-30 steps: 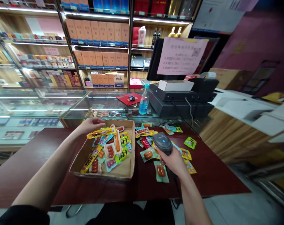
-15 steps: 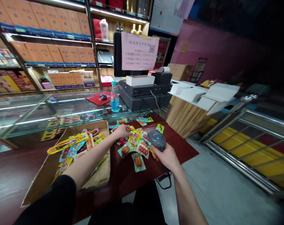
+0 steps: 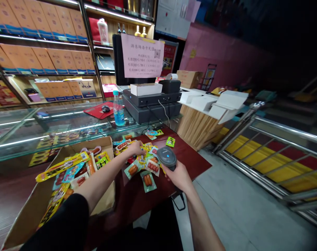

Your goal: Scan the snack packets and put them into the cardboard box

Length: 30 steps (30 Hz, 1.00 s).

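Holding many mixed snack packets, one cardboard box (image 3: 106,205) sits at the left of the dark red desk (image 3: 192,164), its contents too overlapped to count. Left hand (image 3: 135,147): fingers pinched on a packet in the loose pile of snack packets (image 3: 144,164), about a dozen visible, still lying outside the box. Right hand (image 3: 177,176): closed around one grey barcode scanner (image 3: 167,157), head over the pile. Judged midway: box part filled, pile remaining. Behind: one blue bottle (image 3: 118,113).

Glossy plastic snack packets (image 3: 147,166), matt cardboard box (image 3: 107,200), polished dark wooden table (image 3: 186,158), grey plastic scanner (image 3: 166,158).
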### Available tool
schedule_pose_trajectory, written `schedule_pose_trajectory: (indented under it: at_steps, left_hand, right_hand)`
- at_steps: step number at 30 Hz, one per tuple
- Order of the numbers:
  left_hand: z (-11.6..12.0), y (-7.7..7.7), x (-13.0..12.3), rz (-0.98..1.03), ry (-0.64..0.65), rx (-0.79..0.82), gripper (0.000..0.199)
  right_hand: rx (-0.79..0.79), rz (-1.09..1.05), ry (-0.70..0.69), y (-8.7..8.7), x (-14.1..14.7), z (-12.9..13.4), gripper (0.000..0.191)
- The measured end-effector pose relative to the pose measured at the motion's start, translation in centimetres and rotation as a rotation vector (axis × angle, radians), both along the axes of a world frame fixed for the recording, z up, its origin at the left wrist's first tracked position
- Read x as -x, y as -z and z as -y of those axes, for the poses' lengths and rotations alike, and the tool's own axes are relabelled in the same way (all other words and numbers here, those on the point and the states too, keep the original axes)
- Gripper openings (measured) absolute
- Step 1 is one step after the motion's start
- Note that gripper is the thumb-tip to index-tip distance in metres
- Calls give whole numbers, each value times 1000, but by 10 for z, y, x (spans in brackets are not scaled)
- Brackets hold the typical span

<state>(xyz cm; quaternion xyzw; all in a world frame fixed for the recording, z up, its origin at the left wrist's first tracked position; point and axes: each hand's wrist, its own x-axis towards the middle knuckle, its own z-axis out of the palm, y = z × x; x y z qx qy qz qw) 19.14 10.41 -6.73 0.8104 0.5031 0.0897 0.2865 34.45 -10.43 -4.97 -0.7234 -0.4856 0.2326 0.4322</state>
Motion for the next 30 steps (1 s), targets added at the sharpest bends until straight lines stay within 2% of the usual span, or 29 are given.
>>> schedule_pose_trajectory:
  at_steps: [2, 5, 8, 10, 14, 18, 23, 30]
  left_hand:
    - [-2, 0, 6, 90, -57, 87, 42]
    - [-2, -4, 19, 378, -180, 223, 39]
    - [6, -16, 39, 682, -247, 359, 39]
    - [13, -27, 54, 784, -254, 451, 36]
    - [22, -43, 86, 803, -292, 456, 36]
    - [18, -44, 105, 774, -245, 422, 39]
    - [15, -42, 105, 698, -229, 418, 45]
    - [18, -45, 102, 683, -236, 424, 48]
  right_hand:
    - [-15, 13, -11, 2, 3, -2, 34]
    - [-24, 21, -65, 2, 10, -5, 32]
    - [-25, 18, -144, 1, 20, -11, 29]
    - [-50, 15, -172, 0, 28, -16, 28]
    - [-124, 13, -244, -1, 45, -25, 31]
    - [-94, 81, -260, -4, 55, -29, 34]
    - [-83, 94, -252, -6, 55, -28, 34]
    - [-87, 139, -270, 1, 54, -29, 31]
